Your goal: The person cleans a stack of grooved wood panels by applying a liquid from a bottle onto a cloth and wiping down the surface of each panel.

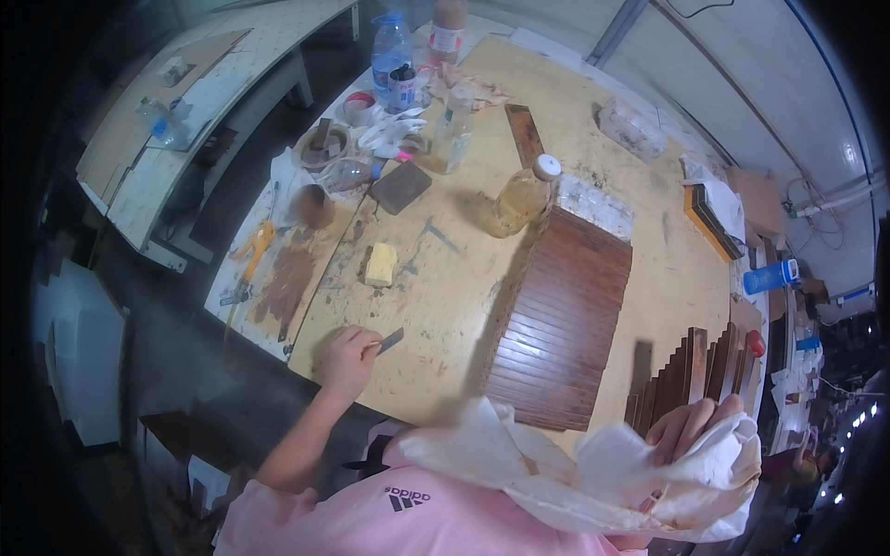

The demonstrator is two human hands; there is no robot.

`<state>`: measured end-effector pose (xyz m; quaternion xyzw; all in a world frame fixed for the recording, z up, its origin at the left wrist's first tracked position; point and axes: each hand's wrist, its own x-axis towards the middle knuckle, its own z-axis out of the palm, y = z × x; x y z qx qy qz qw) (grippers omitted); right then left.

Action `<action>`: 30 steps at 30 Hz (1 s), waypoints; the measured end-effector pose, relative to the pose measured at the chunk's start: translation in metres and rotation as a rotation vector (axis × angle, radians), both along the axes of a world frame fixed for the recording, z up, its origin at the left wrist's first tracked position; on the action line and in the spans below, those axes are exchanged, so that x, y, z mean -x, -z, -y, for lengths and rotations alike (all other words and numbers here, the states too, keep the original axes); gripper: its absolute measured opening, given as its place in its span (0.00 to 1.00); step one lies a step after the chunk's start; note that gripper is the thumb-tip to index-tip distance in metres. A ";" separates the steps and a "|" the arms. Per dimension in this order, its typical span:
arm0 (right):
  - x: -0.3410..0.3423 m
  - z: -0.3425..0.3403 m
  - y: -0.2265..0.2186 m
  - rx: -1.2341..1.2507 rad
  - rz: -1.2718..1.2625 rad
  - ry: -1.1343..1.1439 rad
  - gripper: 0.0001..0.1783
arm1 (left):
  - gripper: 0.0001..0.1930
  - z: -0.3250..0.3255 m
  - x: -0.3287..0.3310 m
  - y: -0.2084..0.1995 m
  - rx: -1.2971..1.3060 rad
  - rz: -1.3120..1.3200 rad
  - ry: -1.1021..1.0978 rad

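My left hand is at the front edge of the table, its fingers pinched on the end of a small dark flat strip, perhaps a blade. Off to the right, my right hand has its fingers curled over a stained white cloth that hangs across my front. Between the hands lies a panel of glossy reddish-brown wooden slats set side by side. A yellow sponge block rests beyond my left hand. Behind the panel stands a white-capped bottle of amber liquid.
Dark brown slats stand in a row at the right. A dark sanding block, clear bottle, brown-stained cup and orange-handled tool lie at the left. A plastic-wrapped bundle and blue bottle are farther off.
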<state>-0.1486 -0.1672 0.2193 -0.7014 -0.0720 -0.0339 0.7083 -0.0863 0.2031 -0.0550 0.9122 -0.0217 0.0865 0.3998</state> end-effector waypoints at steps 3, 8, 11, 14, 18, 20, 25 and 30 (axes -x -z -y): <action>-0.007 -0.026 -0.004 0.093 -0.095 0.164 0.20 | 0.10 0.004 -0.001 0.002 -0.236 0.090 0.073; -0.026 -0.036 0.048 -0.485 0.067 -0.072 0.31 | 0.08 -0.002 -0.013 0.014 -0.306 0.183 0.157; -0.025 -0.035 0.074 -0.664 0.053 -0.090 0.33 | 0.06 0.005 -0.042 0.020 -0.317 0.303 0.180; -0.031 -0.062 0.076 -0.872 0.040 0.024 0.31 | 0.05 0.005 -0.071 0.030 -0.334 0.362 0.143; -0.032 -0.052 0.075 -0.462 -0.057 0.260 0.38 | 0.05 -0.006 -0.113 0.052 -0.366 0.408 0.109; -0.032 -0.046 0.082 -0.354 -0.066 0.273 0.37 | 0.02 -0.008 -0.132 0.044 -0.371 0.463 0.093; -0.051 -0.050 0.093 -0.267 -0.131 0.359 0.18 | 0.15 0.014 -0.126 -0.016 0.093 0.123 0.148; -0.100 -0.077 0.082 -0.163 -0.278 0.181 0.08 | 0.15 0.077 -0.081 -0.108 0.633 0.160 0.582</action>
